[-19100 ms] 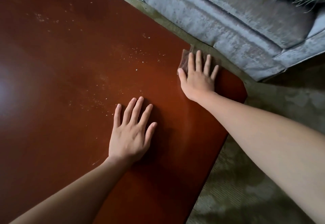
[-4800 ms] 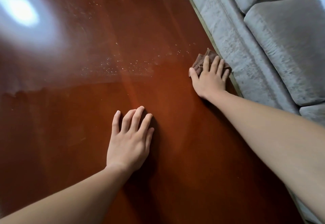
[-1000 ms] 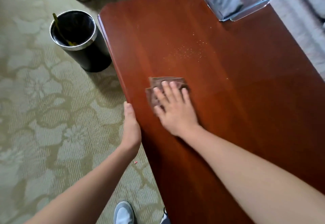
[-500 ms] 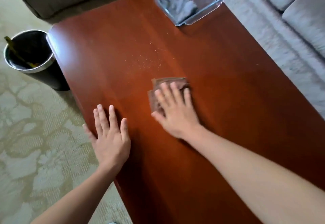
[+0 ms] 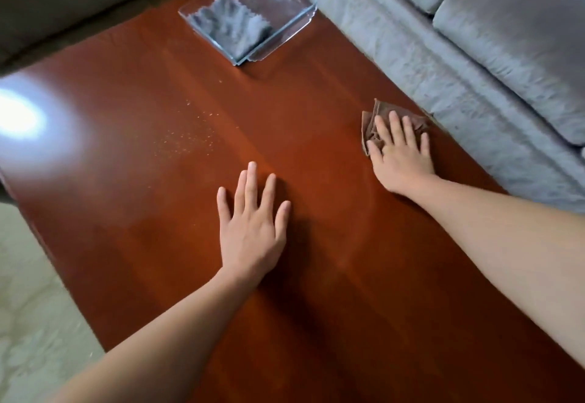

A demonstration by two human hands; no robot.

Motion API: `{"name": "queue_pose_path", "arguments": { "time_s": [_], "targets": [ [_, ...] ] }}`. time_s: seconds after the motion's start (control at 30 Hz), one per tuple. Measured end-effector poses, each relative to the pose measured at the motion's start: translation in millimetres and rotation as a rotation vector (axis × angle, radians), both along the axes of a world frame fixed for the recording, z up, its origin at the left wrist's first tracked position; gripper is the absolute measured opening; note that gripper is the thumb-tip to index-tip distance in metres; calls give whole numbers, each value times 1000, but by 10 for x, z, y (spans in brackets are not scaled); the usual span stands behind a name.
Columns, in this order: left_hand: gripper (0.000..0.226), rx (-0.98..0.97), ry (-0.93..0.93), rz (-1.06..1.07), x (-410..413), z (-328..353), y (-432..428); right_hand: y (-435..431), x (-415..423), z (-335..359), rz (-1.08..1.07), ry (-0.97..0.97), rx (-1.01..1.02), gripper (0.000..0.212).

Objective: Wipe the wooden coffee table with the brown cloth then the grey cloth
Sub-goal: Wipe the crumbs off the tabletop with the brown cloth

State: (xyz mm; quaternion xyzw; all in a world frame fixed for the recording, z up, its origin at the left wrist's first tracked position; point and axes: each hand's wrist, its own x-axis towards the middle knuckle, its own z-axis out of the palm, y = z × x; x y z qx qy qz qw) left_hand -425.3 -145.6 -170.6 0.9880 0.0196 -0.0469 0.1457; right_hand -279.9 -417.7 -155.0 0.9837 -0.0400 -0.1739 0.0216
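The reddish wooden coffee table (image 5: 316,276) fills most of the view. My right hand (image 5: 400,152) presses flat, fingers straight, on the folded brown cloth (image 5: 376,114) near the table's right edge, beside the sofa. My left hand (image 5: 253,222) rests flat on the table's middle with fingers spread and holds nothing. The grey cloth (image 5: 232,24) lies crumpled in a clear glass dish (image 5: 294,0) at the table's far end. A patch of pale crumbs (image 5: 186,140) is scattered on the wood, left of centre.
A grey sofa (image 5: 474,54) runs close along the table's right side. Another upholstered seat (image 5: 63,0) stands beyond the far left corner. Patterned carpet (image 5: 31,323) lies left of the table. A bright light glare (image 5: 19,117) sits on the wood at left.
My right hand has slid the brown cloth from the table's middle to its right edge by the sofa. My left hand has moved from the left edge onto the middle of the table.
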Motion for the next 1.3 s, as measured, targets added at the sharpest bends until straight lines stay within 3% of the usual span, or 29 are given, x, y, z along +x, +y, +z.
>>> {"name": "queue_pose_path", "arguments": {
  "time_s": [0.13, 0.27, 0.4, 0.47, 0.63, 0.77, 0.87, 1.1, 1.3],
  "targets": [
    [69, -9, -6, 25, 316, 1, -274, 241, -199, -70, -57, -60, 76, 66],
    [65, 61, -16, 61, 291, -54, -316, 483, -888, -90, 376, -50, 119, 67],
    [65, 100, -7, 57, 320, -61, -346, 209, -769, -121, 549, -19, 129, 67],
    [64, 113, -9, 64, 348, -92, -358, 14, -440, -160, 469, -41, 91, 68],
    [65, 129, -19, 61, 336, -129, -355, -604, 438, -106, 29, -42, 57, 66],
    [66, 114, -32, 63, 345, -131, -366, -460, 651, -122, -283, -39, 95, 68],
    [62, 96, -37, 48, 353, -129, -365, -229, 529, -146, -229, -55, 69, 69],
    [56, -35, -51, 80, 340, -62, -319, 287, -1044, -183, 190, -132, 75, 68],
    [63, -232, -45, -13, 286, 55, -158, 867, -3076, -89, 463, -3, 110, 76]
  ]
}}
